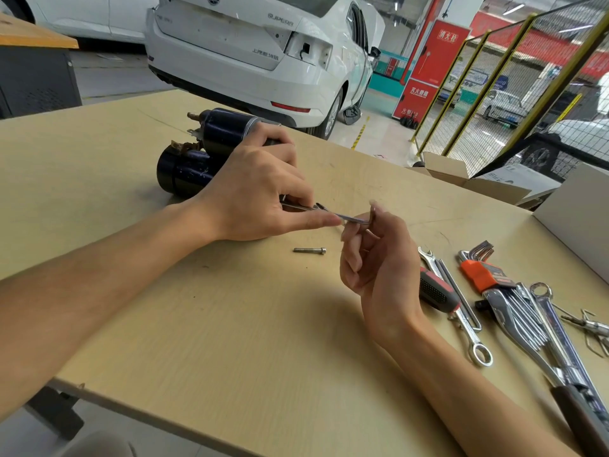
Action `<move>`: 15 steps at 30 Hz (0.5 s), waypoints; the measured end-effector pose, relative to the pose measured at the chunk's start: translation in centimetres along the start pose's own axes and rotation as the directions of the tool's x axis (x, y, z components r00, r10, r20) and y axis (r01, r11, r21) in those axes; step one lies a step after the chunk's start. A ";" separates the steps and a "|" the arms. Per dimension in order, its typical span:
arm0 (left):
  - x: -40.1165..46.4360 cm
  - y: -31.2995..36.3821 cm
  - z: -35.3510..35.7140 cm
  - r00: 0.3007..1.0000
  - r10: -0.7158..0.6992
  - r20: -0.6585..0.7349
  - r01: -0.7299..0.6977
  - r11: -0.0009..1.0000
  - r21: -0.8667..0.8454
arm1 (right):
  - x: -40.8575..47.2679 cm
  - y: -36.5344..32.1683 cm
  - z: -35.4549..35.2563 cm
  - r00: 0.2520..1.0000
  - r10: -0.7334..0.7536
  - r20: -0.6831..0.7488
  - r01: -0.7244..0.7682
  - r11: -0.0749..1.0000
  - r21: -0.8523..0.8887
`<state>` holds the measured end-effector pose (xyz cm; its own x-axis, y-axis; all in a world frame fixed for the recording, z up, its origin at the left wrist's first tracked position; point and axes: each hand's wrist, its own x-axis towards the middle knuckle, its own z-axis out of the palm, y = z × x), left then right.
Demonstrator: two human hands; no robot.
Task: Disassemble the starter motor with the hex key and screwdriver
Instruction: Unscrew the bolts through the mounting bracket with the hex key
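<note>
A table (230, 341) fills the foreground. On it, at the far left, lies the starter motor (197, 159). The left hand (257, 192) is just in front of the motor; the right hand (375, 258) is to its right. A hex key (346, 217) runs between the two hands. A bolt (309, 250) lies on the table below them. Tools (494, 301) lie at the right. A car (263, 54) stands behind the table

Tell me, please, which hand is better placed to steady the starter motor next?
Probably the left hand: it already lies right beside the starter motor, while the right hand sits farther away, pinching the hex key's short end.
</note>
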<state>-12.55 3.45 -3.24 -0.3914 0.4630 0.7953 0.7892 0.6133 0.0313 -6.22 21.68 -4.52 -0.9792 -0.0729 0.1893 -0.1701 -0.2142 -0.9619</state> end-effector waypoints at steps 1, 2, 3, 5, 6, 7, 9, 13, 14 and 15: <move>0.0 0.0 0.0 1.000 -0.004 0.004 0.004 1.000 -0.002 | 0.0 0.0 0.0 1.000 -0.010 0.014 0.010 1.000 -0.002; 0.0 0.0 0.0 1.000 -0.010 0.012 0.010 1.000 -0.001 | 0.0 0.1 -0.1 1.000 -0.019 0.023 0.019 1.000 -0.004; -0.1 0.0 0.0 1.000 -0.015 0.019 0.015 1.000 0.001 | 0.0 0.1 -0.2 0.999 -0.029 0.027 0.029 1.000 -0.006; -0.1 0.0 0.0 1.000 -0.017 0.025 0.017 1.000 0.002 | 0.0 0.2 -0.3 0.998 -0.054 0.022 0.054 0.998 -0.025; -0.1 0.0 -0.1 1.000 -0.018 0.024 0.018 1.000 0.001 | 0.0 0.2 -0.3 0.998 -0.064 0.013 0.064 0.997 -0.045; -0.1 0.0 -0.1 1.000 -0.019 0.024 0.019 1.000 -0.001 | 0.0 0.2 -0.3 0.997 -0.071 0.004 0.072 0.995 -0.065; 0.0 -0.1 -0.1 0.999 -0.019 0.031 0.019 1.000 -0.007 | -0.1 0.3 -0.3 0.996 -0.088 -0.014 0.086 0.991 -0.098; 0.1 0.0 0.0 1.000 -0.012 0.021 0.012 1.000 -0.009 | -0.1 0.2 -0.3 0.995 -0.091 -0.045 0.084 0.988 -0.129; 0.1 0.1 0.0 1.000 -0.009 0.018 0.009 1.000 -0.009 | -0.1 0.2 -0.3 0.995 -0.078 -0.063 0.070 0.990 -0.123; 0.2 0.1 0.0 1.000 -0.006 0.013 0.006 1.000 -0.010 | -0.1 0.2 -0.2 0.994 -0.059 -0.087 0.049 0.992 -0.117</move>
<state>-12.52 3.58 -3.09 -0.4021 0.4681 0.7869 0.7914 0.6099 0.0417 -6.23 21.85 -4.77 -0.9734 0.0250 0.2277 -0.2291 -0.1025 -0.9680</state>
